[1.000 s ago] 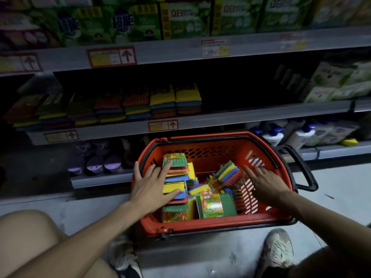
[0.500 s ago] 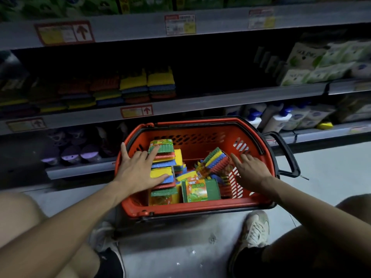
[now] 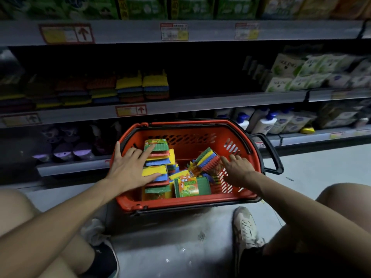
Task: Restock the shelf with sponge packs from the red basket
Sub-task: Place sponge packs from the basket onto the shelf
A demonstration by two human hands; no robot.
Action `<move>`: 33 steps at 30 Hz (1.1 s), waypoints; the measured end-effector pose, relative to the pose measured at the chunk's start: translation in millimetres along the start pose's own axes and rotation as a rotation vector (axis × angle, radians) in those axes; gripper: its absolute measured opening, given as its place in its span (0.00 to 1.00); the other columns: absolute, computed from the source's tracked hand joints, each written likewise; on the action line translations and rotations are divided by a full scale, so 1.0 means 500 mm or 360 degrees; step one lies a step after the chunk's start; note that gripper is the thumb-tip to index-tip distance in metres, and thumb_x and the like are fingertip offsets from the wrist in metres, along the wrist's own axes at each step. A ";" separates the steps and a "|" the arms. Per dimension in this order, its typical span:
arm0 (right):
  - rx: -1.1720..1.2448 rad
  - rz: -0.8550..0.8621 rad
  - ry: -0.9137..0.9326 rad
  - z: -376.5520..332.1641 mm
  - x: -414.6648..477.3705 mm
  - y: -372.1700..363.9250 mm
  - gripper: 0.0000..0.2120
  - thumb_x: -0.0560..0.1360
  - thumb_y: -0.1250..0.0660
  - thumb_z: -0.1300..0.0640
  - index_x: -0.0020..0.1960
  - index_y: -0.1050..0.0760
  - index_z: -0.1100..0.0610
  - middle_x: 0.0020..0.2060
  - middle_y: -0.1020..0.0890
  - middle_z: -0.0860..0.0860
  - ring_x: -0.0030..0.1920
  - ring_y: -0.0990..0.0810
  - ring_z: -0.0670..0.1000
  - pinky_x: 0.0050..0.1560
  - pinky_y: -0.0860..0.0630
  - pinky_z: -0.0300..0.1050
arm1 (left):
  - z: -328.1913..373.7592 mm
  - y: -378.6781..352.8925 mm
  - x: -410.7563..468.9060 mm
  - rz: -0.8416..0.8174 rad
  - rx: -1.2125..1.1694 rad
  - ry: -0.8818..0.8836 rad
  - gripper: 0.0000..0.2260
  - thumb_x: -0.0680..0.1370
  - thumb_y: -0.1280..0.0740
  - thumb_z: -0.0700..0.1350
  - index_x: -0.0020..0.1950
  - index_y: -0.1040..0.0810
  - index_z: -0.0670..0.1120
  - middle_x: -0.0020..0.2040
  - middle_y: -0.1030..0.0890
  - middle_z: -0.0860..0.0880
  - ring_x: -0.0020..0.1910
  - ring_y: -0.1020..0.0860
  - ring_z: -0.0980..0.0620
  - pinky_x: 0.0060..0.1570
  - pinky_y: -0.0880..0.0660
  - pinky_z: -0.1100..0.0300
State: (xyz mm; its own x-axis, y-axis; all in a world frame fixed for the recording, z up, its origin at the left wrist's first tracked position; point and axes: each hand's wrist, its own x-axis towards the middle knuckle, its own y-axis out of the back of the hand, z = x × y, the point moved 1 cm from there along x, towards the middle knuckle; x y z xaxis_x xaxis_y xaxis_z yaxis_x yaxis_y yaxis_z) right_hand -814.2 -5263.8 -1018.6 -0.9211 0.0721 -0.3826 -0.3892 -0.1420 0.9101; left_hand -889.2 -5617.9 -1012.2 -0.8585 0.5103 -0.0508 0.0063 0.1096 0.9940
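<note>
The red basket (image 3: 186, 204) sits on the floor (image 3: 170, 247) in front of the shelf (image 3: 200, 105), where a row of shelved sponge packs (image 3: 142, 86) fills the left part. The left grip (image 3: 130, 169) is released, its fingers spread flat on the stack of packs (image 3: 158, 155) at the basket's left side. The right grip (image 3: 239, 169), also released, touches a tilted sponge pack (image 3: 206, 158) with a fingertip and grasps nothing.
</note>
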 end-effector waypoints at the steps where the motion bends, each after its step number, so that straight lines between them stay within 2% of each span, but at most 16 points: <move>1: -0.0003 0.0015 -0.0016 -0.004 0.002 -0.006 0.39 0.77 0.34 0.44 0.81 0.48 0.56 0.71 0.31 0.61 0.71 0.30 0.62 0.69 0.30 0.56 | -0.004 0.001 0.000 -0.0044 -0.0042 0.0024 0.49 0.70 0.55 0.81 0.84 0.56 0.54 0.70 0.25 0.50 0.73 0.31 0.48 0.75 0.55 0.28; 5: -0.0043 0.0074 0.0015 -0.003 0.007 -0.036 0.45 0.78 0.38 0.41 0.83 0.59 0.57 0.74 0.34 0.61 0.74 0.34 0.63 0.71 0.33 0.57 | 0.002 -0.011 0.007 -0.0064 -0.0087 0.0114 0.50 0.70 0.49 0.80 0.84 0.56 0.53 0.72 0.27 0.49 0.74 0.32 0.47 0.75 0.56 0.27; 8: -0.0036 0.0167 0.0034 0.014 0.016 -0.049 0.47 0.78 0.38 0.43 0.83 0.63 0.58 0.73 0.33 0.60 0.73 0.33 0.62 0.69 0.33 0.54 | 0.012 -0.033 0.015 -0.0034 -0.0011 0.0094 0.52 0.70 0.50 0.81 0.84 0.61 0.51 0.70 0.25 0.48 0.72 0.30 0.47 0.72 0.59 0.24; 12: -0.0022 0.0179 0.0055 0.032 0.025 -0.062 0.47 0.79 0.40 0.43 0.82 0.67 0.57 0.70 0.30 0.60 0.72 0.32 0.61 0.70 0.32 0.54 | 0.022 -0.033 0.034 -0.0134 -0.0002 0.0091 0.53 0.70 0.51 0.81 0.82 0.67 0.52 0.74 0.28 0.49 0.76 0.35 0.47 0.70 0.64 0.23; 16: -0.0027 0.0123 0.0048 0.060 0.025 -0.066 0.48 0.79 0.39 0.42 0.82 0.69 0.56 0.71 0.31 0.60 0.73 0.33 0.62 0.72 0.34 0.54 | 0.055 -0.022 0.062 -0.0200 -0.0040 0.0131 0.53 0.68 0.51 0.83 0.82 0.67 0.54 0.77 0.31 0.51 0.78 0.38 0.47 0.69 0.66 0.22; 20: 0.0039 0.0116 0.0012 0.101 0.011 -0.060 0.48 0.79 0.40 0.39 0.82 0.68 0.56 0.71 0.31 0.60 0.73 0.33 0.62 0.71 0.34 0.54 | 0.101 -0.011 0.085 -0.0234 -0.0100 0.0143 0.53 0.68 0.50 0.83 0.81 0.68 0.56 0.75 0.29 0.50 0.76 0.35 0.48 0.69 0.67 0.23; 24: 0.0127 0.0048 -0.0066 0.135 -0.004 -0.060 0.45 0.80 0.41 0.40 0.82 0.67 0.56 0.71 0.31 0.61 0.72 0.32 0.62 0.71 0.33 0.55 | 0.138 0.002 0.093 -0.0274 -0.0085 0.0081 0.53 0.69 0.49 0.81 0.80 0.71 0.56 0.73 0.28 0.49 0.75 0.34 0.48 0.70 0.66 0.23; 29: 0.0242 0.0014 -0.0239 0.108 -0.008 -0.038 0.49 0.78 0.39 0.34 0.83 0.65 0.53 0.72 0.33 0.60 0.71 0.31 0.63 0.66 0.30 0.59 | 0.158 0.028 0.100 -0.0258 -0.0162 0.0061 0.49 0.71 0.48 0.80 0.83 0.61 0.56 0.73 0.29 0.49 0.75 0.34 0.47 0.72 0.62 0.26; 33: 0.0276 0.0115 -0.0154 0.080 -0.005 -0.026 0.48 0.78 0.34 0.38 0.83 0.61 0.53 0.71 0.34 0.59 0.71 0.31 0.62 0.63 0.27 0.59 | 0.152 0.045 0.105 -0.0095 -0.0156 0.0056 0.36 0.78 0.40 0.67 0.83 0.46 0.56 0.75 0.35 0.45 0.77 0.40 0.44 0.76 0.58 0.30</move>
State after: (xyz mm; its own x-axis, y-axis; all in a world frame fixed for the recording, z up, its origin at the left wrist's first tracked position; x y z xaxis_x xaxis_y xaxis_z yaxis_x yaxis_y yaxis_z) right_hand -806.5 -5222.7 -1023.3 -0.9380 0.1636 -0.3056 -0.3064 0.0212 0.9517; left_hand -894.9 -5523.8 -999.7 -0.8735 0.4746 -0.1085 -0.0940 0.0542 0.9941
